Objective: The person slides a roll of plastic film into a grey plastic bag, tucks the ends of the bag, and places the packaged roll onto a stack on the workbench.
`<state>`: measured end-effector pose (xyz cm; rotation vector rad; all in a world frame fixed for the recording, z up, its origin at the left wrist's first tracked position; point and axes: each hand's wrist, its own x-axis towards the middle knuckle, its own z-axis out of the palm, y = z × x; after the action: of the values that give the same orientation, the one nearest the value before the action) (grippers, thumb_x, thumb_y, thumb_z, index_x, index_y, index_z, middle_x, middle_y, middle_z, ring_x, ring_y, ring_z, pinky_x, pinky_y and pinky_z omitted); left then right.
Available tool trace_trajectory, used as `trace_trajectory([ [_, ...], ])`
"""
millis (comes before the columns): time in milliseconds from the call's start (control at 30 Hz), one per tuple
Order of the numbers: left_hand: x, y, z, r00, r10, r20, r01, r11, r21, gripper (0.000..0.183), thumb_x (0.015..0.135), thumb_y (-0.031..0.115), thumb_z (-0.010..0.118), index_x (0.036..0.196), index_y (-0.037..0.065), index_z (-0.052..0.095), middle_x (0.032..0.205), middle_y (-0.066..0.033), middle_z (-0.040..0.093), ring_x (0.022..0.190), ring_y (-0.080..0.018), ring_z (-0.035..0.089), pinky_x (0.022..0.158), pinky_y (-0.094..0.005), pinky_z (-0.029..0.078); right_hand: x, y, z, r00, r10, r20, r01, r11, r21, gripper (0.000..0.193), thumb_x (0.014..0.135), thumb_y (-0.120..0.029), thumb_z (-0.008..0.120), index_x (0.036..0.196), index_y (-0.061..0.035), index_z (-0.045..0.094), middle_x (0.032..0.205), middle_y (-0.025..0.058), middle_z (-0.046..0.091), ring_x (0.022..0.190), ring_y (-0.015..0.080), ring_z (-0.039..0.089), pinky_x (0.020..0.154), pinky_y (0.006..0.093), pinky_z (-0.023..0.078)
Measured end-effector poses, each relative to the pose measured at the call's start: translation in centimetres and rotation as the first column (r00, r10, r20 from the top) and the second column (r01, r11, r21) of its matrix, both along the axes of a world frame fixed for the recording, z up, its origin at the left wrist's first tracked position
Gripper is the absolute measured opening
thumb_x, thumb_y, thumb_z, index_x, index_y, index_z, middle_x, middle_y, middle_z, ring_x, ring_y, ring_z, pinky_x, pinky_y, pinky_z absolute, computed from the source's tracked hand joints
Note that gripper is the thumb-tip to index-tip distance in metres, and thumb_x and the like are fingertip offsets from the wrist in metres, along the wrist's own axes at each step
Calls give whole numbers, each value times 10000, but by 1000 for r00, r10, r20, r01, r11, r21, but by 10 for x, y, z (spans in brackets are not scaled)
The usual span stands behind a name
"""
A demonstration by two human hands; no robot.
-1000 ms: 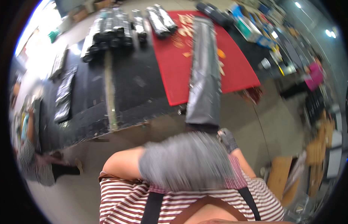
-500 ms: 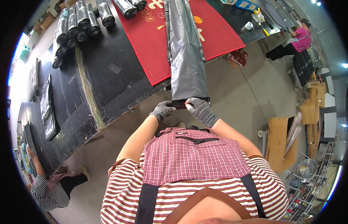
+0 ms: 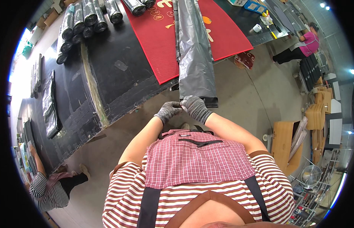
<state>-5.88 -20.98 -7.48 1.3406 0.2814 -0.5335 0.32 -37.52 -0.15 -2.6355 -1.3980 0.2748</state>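
Note:
A long grey plastic bag lies along a red printed mat, its near end reaching past the table edge toward me. That end has a dark band across it. My left hand, in a grey knit glove, pinches the near left corner of the bag. Close beside it, my right hand, gloved alike, is closed on the same end, left of its middle. The two hands nearly touch. The fingertips are partly hidden by the gloves and the plastic.
Rolls wrapped in black plastic are piled on the black table at far left. A flat black bag lies there too. One person stands at far right, another at lower left. Cardboard boxes and a fan stand right.
My right hand has slid left along the bag's end, from its middle toward my left hand. The view has shifted slightly. My left hand stays at the left corner.

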Motion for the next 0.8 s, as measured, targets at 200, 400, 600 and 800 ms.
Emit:
trace_trajectory([
  [200,8,1,9,964,96,-250,-159,957,-244,200,835,176,678,989,49,678,860,-34,674,748,-143,616,701,-284,503,-7,7,-1,993,-113,-9,113,992,-57,200,803,-277,593,843,-83,625,804,127,619,767,289,621,683,410,511],
  [400,27,-1,-5,985,90,-145,-104,990,-91,163,831,194,690,907,50,672,762,-45,654,620,-141,582,599,-285,485,-17,-16,-2,995,-91,38,81,976,202,168,770,-244,604,821,-84,608,757,119,606,731,281,615,659,402,505],
  [600,24,14,-5,954,144,-262,-179,977,-117,149,807,178,710,801,53,627,668,-36,591,549,-173,572,544,-306,510,-60,-157,18,819,-497,-288,540,837,91,71,785,-140,597,830,-89,617,811,134,600,775,323,587,706,401,476],
  [800,25,25,-5,941,79,-329,-87,996,-11,147,814,192,708,817,67,631,693,-40,613,590,-183,602,590,-331,531,-234,-439,-77,-43,-999,30,798,-53,-600,225,827,-237,574,965,-69,632,922,169,641,800,350,607,718,457,478],
])
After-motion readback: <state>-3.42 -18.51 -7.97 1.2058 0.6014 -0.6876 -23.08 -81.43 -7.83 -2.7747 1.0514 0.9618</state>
